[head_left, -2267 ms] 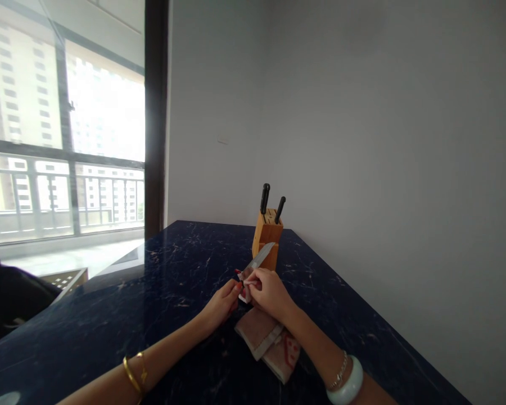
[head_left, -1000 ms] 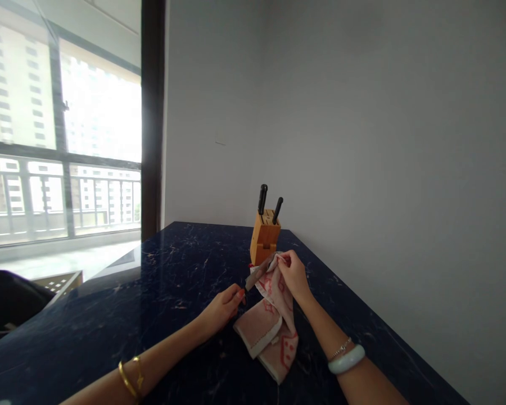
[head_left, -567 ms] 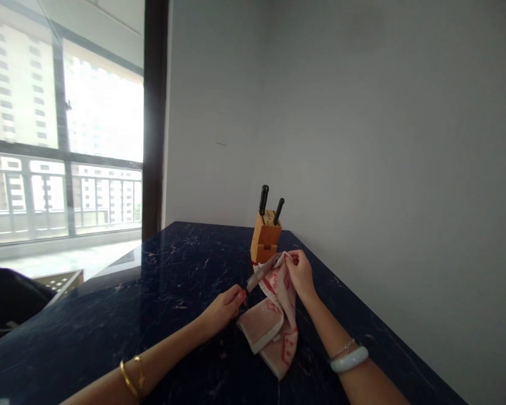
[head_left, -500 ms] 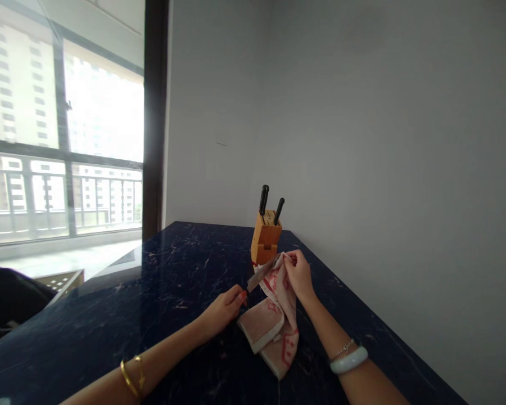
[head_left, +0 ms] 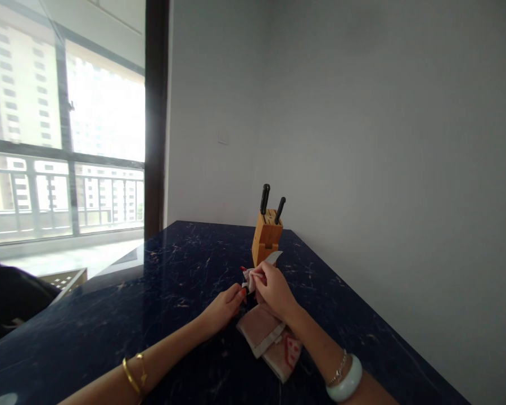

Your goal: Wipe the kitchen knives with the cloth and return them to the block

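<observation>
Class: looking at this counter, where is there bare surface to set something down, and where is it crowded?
Bare counter stretches wide to the left of the left hand, up to the window-side edge. A narrower bare strip runs between the right hand and the wall. It is crowded mid-counter: knife, cloth and knife block cluster around both hands.
</observation>
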